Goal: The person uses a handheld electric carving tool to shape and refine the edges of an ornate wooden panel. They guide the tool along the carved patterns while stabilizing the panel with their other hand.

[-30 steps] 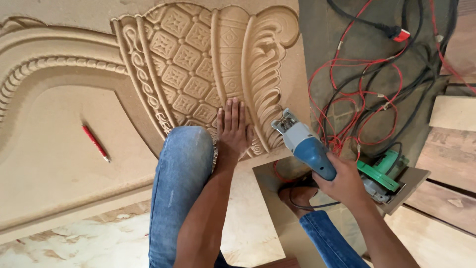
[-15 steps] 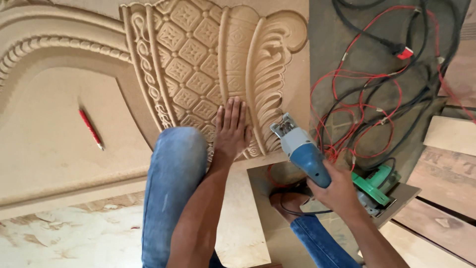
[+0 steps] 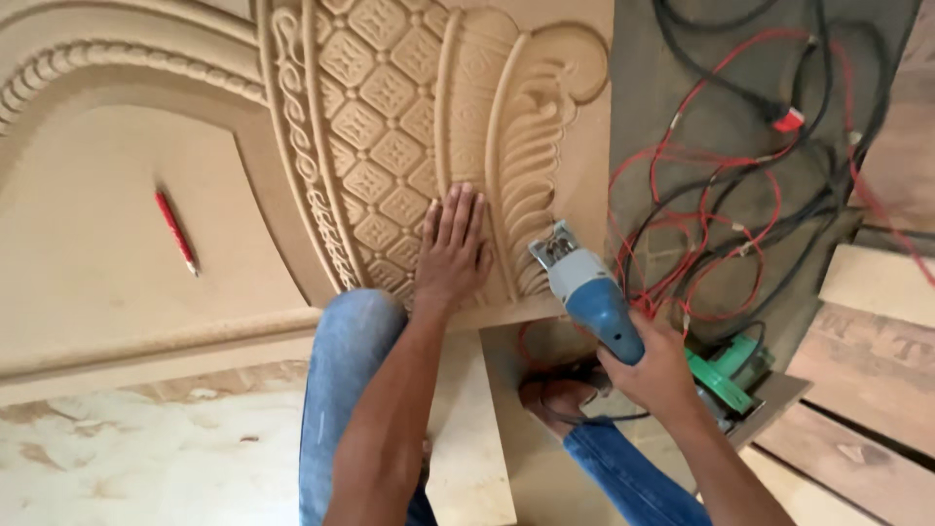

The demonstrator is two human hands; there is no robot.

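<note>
head view: left hand (image 3: pixel 453 248) spread flat on carved panel (image 3: pixel 390 127); right hand (image 3: pixel 654 368) apparently gripping blue grinder (image 3: pixel 589 292)

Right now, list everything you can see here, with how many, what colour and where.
carved panel: one, tan, fills the upper left, lattice and leaf relief
pencil: one, red, lying on the panel's plain area at left
power tool: one, blue and grey, head at the panel's lower right edge
cables: several, red and black, tangled on the floor at right
green tool: one, green, on the floor behind the right wrist
planks: a few, brown and pale, far right
jeans: blue, bottom centre
left hand: flat on the carving, fingers spread
right hand: gripping the power tool
</note>
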